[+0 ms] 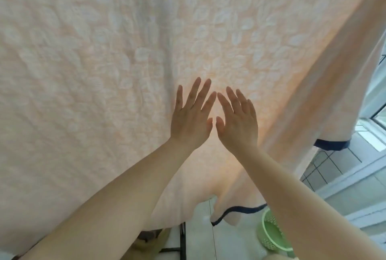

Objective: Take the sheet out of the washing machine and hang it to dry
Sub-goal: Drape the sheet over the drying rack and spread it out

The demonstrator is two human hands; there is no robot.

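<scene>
A large peach sheet (94, 61) with a pale leaf pattern and a dark blue hem hangs in front of me and fills most of the view. Its lower edge drapes just above the floor. My left hand (191, 119) lies flat against the cloth near the middle, fingers straight and spread. My right hand (238, 122) is right beside it, also flat with straight fingers, thumbs almost touching. Neither hand grips the fabric. What the sheet hangs from is out of view, and no washing machine is visible.
A light green perforated laundry basket (271, 236) stands on the pale tiled floor at lower right, partly behind my right forearm. A dark metal rack leg (182, 239) shows under the sheet. A window frame and tiled wall (371, 117) are at the right.
</scene>
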